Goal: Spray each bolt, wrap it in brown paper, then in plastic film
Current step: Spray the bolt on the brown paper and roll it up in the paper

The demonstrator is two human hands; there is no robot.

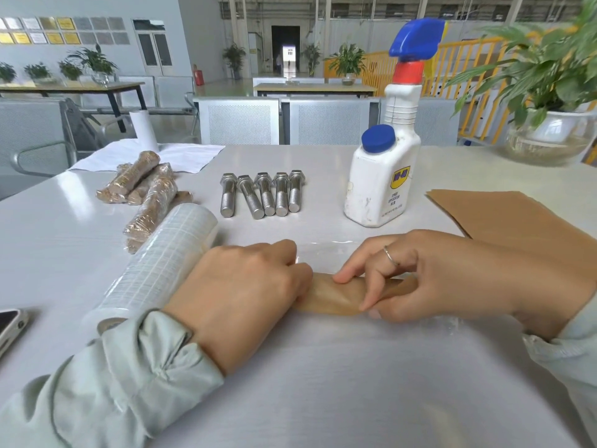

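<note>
**Two hands close on a paper-wrapped bolt over clear film**

Fingertips of the right hand (416,279) curl down and pinch the brown-paper bundle (332,294), the thumb tucked under its near edge and a ring visible on one finger. The left hand (245,286) grips the bundle's other end, knuckles up, fingers folded out of sight beneath the palm. Both wrists rest low on the white table (323,383), pale green sleeves cut off by the frame. The bolt inside the paper is hidden. A sheet of plastic film (326,245) lies under the bundle, its edges hard to trace against the tabletop. The film roll (158,270) lies just beside the left hand. Farther back sit five bare bolts (263,195) in a row, a heap of finished wrapped bolts (145,189), the spray bottle (384,163) and a stack of brown paper sheets (504,218). A phone (9,324) is cropped at the left edge.
</note>
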